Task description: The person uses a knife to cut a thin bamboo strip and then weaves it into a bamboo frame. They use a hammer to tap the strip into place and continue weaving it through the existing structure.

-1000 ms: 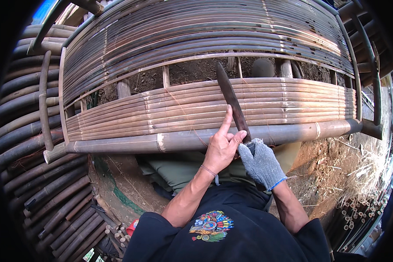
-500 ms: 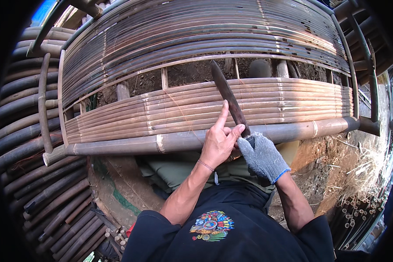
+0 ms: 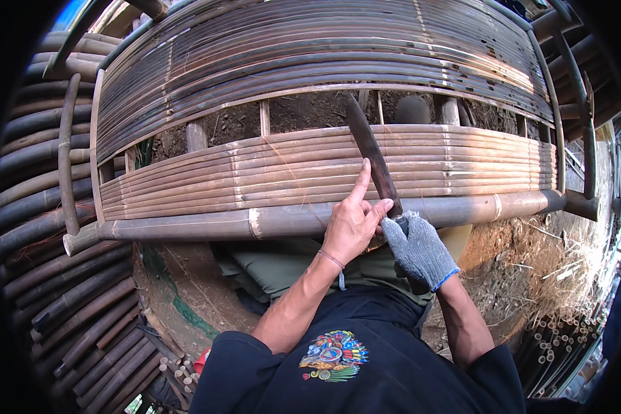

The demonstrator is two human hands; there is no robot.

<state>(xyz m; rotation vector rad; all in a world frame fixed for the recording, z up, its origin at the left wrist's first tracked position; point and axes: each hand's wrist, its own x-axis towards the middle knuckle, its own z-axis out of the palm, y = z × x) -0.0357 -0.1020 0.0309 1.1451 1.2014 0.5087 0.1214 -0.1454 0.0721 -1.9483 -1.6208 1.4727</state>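
A long machete (image 3: 374, 153) with a dark, worn blade points up and away over the bamboo bench. My right hand (image 3: 421, 250), in a grey knit glove with a blue cuff, is wrapped round its handle; the dark butt shows below the glove. My bare left hand (image 3: 352, 224) is beside the lower blade. Its index finger stretches up along the blade's left edge and its thumb reaches to the blade near the handle; the other fingers are curled and partly hidden. Under the blade lies the slatted bamboo seat (image 3: 290, 169), fronted by a thick bamboo pole (image 3: 290, 222).
Beyond the seat rises a slatted bamboo backrest (image 3: 310, 62), with a gap between showing soil and a rounded stone-like lump (image 3: 412, 110). Stacked bamboo poles (image 3: 83, 297) fill the left side. Cut bamboo ends (image 3: 559, 341) and straw (image 3: 566, 269) lie at right.
The machete and both hands have shifted slightly right in the picture, and the bench has shifted slightly too. The grip on the handle and the left hand's pose look the same.
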